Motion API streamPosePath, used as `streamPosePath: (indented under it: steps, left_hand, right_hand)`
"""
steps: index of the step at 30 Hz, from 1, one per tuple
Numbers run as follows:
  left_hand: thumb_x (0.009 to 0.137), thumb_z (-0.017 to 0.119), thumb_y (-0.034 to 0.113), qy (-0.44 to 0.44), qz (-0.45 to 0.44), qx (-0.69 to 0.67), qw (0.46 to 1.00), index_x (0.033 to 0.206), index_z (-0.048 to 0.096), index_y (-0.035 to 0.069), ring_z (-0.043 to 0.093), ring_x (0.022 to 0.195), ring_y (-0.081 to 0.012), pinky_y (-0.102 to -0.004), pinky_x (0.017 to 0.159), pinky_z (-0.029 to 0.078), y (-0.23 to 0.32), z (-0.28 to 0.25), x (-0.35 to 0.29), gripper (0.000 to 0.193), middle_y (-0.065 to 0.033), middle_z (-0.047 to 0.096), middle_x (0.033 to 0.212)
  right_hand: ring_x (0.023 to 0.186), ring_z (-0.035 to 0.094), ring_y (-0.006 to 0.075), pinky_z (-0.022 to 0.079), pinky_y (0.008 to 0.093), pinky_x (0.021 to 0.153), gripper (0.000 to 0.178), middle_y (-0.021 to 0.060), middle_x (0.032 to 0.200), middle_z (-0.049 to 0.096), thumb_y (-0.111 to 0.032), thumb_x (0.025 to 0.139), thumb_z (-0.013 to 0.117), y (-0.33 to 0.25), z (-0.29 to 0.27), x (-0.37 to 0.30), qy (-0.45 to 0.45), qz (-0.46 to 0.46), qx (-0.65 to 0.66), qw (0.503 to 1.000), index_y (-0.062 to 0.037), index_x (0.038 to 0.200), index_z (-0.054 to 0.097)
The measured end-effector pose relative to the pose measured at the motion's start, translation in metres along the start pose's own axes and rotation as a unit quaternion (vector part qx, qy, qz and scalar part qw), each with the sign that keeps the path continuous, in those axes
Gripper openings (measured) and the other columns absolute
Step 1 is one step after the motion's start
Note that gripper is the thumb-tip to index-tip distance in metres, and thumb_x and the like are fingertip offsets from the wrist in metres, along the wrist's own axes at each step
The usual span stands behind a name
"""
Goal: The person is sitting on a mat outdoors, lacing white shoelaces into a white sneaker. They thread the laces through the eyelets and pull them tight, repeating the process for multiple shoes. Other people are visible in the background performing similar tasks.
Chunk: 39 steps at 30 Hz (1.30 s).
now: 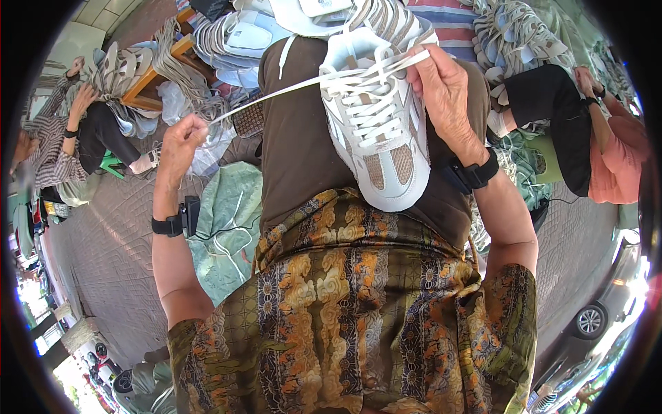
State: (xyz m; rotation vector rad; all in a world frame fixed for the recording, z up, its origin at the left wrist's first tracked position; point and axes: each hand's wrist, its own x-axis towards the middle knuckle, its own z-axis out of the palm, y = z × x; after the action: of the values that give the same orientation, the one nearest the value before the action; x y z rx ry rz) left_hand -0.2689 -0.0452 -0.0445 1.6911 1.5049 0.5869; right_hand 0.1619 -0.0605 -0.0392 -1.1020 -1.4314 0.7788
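On our lap (293, 148) we have the white sneaker (378, 134) pointing toe-near, its long axis running near to far, our closer right hand's (441, 86) fingers pinching the shoelace (272, 92) beside it, our left hand's (183, 143) fingers gripping it well leftward.

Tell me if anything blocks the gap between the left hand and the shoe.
Nothing visible does. Only the lace, pinched in the left hand, spans the gap, running straight to the shoe. In this view it crosses over the trousers.
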Motion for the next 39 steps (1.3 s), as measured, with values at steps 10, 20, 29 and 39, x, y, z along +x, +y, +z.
streamPosePath:
  steps: [10, 20, 29, 39]
  left_hand:
    - [0.085, 0.061, 0.008, -0.022, 0.040, 0.066, 0.997, 0.087, 0.059, 0.001, 0.050, 0.068, -0.0060, -0.0223, 0.064, 0.041, -0.006, 0.027, 0.009, 0.007, 0.0033, 0.054, 0.072]
    - [0.083, 0.062, -0.002, 0.071, 0.257, 0.061, 0.962, 0.109, 0.062, 0.005, 0.060, 0.081, -0.0118, -0.0236, 0.071, 0.048, 0.114, 0.105, 0.008, 0.027, -0.0045, 0.063, 0.095]
    - [0.084, 0.063, 0.001, -0.050, 0.253, -0.032, 0.966, 0.116, 0.057, 0.006, 0.055, 0.066, -0.0104, -0.0231, 0.062, 0.046, 0.147, 0.147, 0.016, 0.033, -0.0020, 0.059, 0.075]
    - [0.083, 0.067, 0.007, 0.052, 0.289, 0.035, 0.955, 0.095, 0.057, 0.005, 0.057, 0.060, -0.0088, -0.0230, 0.057, 0.047, 0.151, 0.164, 0.007, 0.016, -0.0029, 0.061, 0.070]
  right_hand:
    - [0.062, 0.042, 0.0027, 0.036, 0.0187, 0.055, 0.021, -0.0047, 0.070, 0.052, -0.022, 0.098, 0.055, 0.003, -0.003, -0.006, -0.011, -0.019, -0.049, 0.999, -0.0025, 0.095, 0.063]
    - [0.062, 0.046, 0.0033, 0.039, 0.0192, 0.054, 0.022, -0.0035, 0.071, 0.054, -0.020, 0.099, 0.051, 0.016, -0.017, -0.008, -0.021, 0.076, -0.004, 0.997, -0.0022, 0.093, 0.062]
    - [0.065, 0.049, 0.0042, 0.042, 0.0201, 0.057, 0.023, -0.0027, 0.074, 0.055, -0.022, 0.100, 0.051, 0.021, -0.031, -0.020, -0.042, 0.091, -0.004, 0.995, -0.0021, 0.095, 0.060]
    - [0.065, 0.048, 0.0034, 0.042, 0.0196, 0.058, 0.023, -0.0030, 0.073, 0.054, -0.022, 0.099, 0.052, 0.018, -0.025, -0.020, -0.023, 0.086, -0.016, 0.996, -0.0018, 0.092, 0.060]
